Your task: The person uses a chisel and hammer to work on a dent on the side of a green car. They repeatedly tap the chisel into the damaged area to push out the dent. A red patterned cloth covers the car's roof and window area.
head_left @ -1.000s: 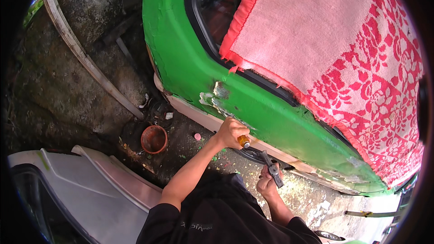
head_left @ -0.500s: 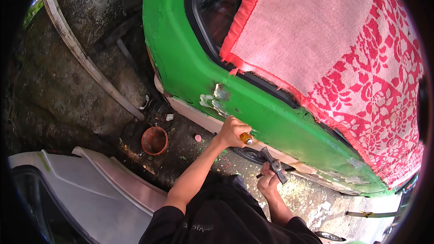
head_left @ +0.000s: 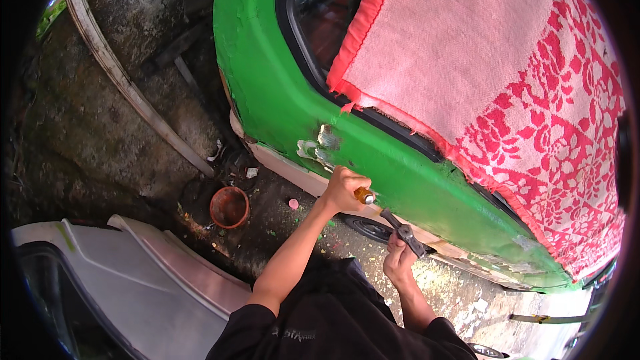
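Observation:
My left hand (head_left: 343, 189) is closed around an amber-handled tool with a metal end cap (head_left: 365, 196), which looks like a chisel. Its blade is hidden by the hand, against the lower side of a green car body (head_left: 273, 93). Lower and to the right, my right hand (head_left: 399, 260) grips a hammer (head_left: 405, 233), its dark head close to the chisel's capped end but apart from it. Left of and beyond my left hand, a patch of stripped, flaking paint (head_left: 320, 147) shows pale and bare metal.
A red patterned towel (head_left: 447, 53) drapes over the car's window and roof. Behind my left arm stand a terracotta-coloured pot (head_left: 229, 207) and a small pink cup-like thing (head_left: 293, 204). A grey vehicle (head_left: 160, 280) is close at lower left. Paint flakes litter the ground (head_left: 460, 297).
The hammer has turned in my right hand and its far end has swung slightly down and left. My left hand keeps its hold near the same spot; the view has shifted a little.

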A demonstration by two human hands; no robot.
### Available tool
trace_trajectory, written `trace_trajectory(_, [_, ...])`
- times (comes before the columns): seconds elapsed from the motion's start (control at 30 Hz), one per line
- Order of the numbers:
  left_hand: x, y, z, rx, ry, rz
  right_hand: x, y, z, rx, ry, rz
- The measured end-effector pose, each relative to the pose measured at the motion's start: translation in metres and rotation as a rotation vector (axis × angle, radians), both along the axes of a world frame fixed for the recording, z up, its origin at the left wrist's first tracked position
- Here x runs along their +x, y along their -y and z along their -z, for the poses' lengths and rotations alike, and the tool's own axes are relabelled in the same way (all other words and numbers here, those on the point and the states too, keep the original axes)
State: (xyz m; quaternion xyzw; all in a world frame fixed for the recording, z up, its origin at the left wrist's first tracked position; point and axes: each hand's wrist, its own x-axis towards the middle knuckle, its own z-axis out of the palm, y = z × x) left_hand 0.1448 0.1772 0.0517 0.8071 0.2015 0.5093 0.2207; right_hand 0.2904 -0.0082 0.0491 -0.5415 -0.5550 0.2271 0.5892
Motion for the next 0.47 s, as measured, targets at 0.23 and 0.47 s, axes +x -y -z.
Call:
trace_trajectory(0.23, [0.004, -0.005, -0.004, -0.007, 0.005, -0.015, 0.0, -0.022, -0.017, -0.029, 0.144, 0.062])
trace_trajectory(0.47, [0.012, -0.004, -0.008, 0.021, -0.023, -0.016, 0.013, -0.022, 0.005, -0.154, 0.203, 0.019])
